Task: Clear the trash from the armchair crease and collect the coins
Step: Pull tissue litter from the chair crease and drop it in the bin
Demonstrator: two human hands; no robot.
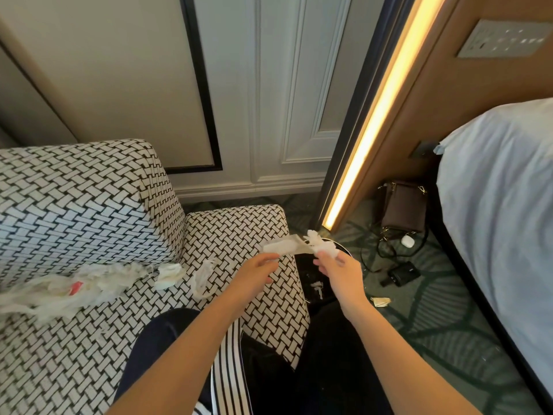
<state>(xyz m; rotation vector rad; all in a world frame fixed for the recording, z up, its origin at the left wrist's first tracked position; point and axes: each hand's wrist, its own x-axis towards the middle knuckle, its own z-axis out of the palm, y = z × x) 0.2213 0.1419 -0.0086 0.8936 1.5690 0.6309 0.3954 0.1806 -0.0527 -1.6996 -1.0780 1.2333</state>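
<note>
Just above the arm of the armchair (pixel 89 205), two bare forearms reach forward from below, with the palms turned partly inward. The right grip (pixel 336 269) pinches one soft white tissue strip (pixel 284 245) at its crumpled, fluffy end, the fingers curled around it. The strip runs flat and thin toward the left grip (pixel 260 272). Its fingers are half stretched, with the tips right under the free end of the strip; because of blur I cannot tell if they hold it or only touch it.

Directly under the right grip stands one round black bin (pixel 305 271) with a few small white scraps inside. To the left of the left grip, in the crease between seat and back, lies one long heap of shredded trash (pixel 89 284). It is thin and wrinkled, with one small red piece (pixel 76 287) in it. Between this heap and the left grip lie two smaller crumpled white wads (pixel 169 275), apart from the fingers.

The armchair cloth has a woven black and white brick pattern. To the right of the right grip, on the green carpet (pixel 449 324), lie one brown bag (pixel 404 205) and one folded paper scrap (pixel 380 301).
</note>
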